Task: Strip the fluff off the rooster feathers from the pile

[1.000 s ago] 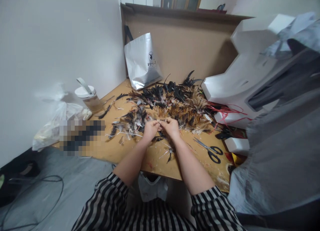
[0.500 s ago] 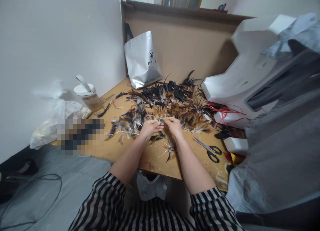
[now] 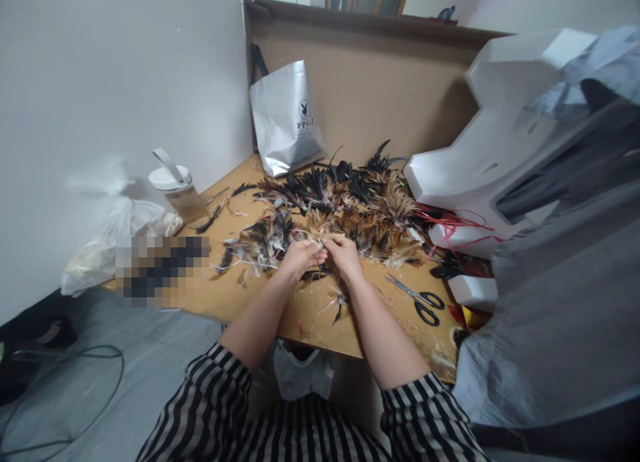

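My left hand [image 3: 302, 258] and my right hand [image 3: 343, 254] meet over the front of the table, fingertips pinched close together. Between them is a small bunch of light brown feathers [image 3: 320, 234], its quill ends hidden in my fingers. Just behind the hands lies a row of brown and black feather bunches [image 3: 373, 232]. Farther back spreads a second heap of black and tan feathers [image 3: 345, 182]. Some loose feathers with pale quills [image 3: 339, 303] lie below my right hand. Black-handled scissors [image 3: 419, 298] rest to the right, blades partly apart.
A silver bag [image 3: 286, 122] leans on the cardboard [image 3: 390, 89] at the back. On the left stand a lidded jar [image 3: 177, 189] and a clear plastic bag [image 3: 120, 239]. White foam [image 3: 450, 162] and red ties [image 3: 457, 223] border the right, near hanging cloth [image 3: 560, 302].
My right hand has shifted slightly left, bringing its fingertips closer to my left hand's at the feathers. The things on the table stay where they were.
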{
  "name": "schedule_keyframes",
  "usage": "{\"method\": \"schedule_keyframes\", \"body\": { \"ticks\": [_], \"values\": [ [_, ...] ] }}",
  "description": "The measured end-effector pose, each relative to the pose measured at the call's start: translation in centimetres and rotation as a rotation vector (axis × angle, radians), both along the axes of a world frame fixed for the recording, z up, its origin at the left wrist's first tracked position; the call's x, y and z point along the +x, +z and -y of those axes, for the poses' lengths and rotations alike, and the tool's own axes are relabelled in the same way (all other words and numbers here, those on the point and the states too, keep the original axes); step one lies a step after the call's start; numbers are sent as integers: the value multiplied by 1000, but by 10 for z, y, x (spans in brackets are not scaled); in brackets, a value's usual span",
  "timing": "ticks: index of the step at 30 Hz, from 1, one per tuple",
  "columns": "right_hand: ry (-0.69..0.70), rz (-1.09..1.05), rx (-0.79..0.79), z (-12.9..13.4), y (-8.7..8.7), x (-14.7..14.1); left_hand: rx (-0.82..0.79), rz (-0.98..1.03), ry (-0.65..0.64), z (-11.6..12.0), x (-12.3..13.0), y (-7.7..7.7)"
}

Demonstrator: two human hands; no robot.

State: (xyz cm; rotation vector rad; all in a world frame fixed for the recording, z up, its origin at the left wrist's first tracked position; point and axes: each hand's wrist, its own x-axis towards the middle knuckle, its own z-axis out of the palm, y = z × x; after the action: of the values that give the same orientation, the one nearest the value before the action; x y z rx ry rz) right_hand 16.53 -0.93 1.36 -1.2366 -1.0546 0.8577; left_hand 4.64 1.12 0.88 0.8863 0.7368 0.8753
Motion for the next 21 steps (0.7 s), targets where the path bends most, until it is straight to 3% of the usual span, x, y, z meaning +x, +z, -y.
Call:
{"method": "schedule_keyframes", "body": {
  "ticks": [5, 14, 18, 21],
  "values": [
    [-88, 231, 68, 1, 2, 1, -31, 20, 38, -1, -1, 2],
    [-129, 435, 167, 11, 7, 7, -35, 44, 60, -1, -3, 5],
    [-97, 397, 124, 13, 11, 7, -16, 37, 48, -1, -4, 4],
    [-116, 172, 40, 12, 15, 7, 6, 43, 26, -1, -4, 3]
  ]
}}
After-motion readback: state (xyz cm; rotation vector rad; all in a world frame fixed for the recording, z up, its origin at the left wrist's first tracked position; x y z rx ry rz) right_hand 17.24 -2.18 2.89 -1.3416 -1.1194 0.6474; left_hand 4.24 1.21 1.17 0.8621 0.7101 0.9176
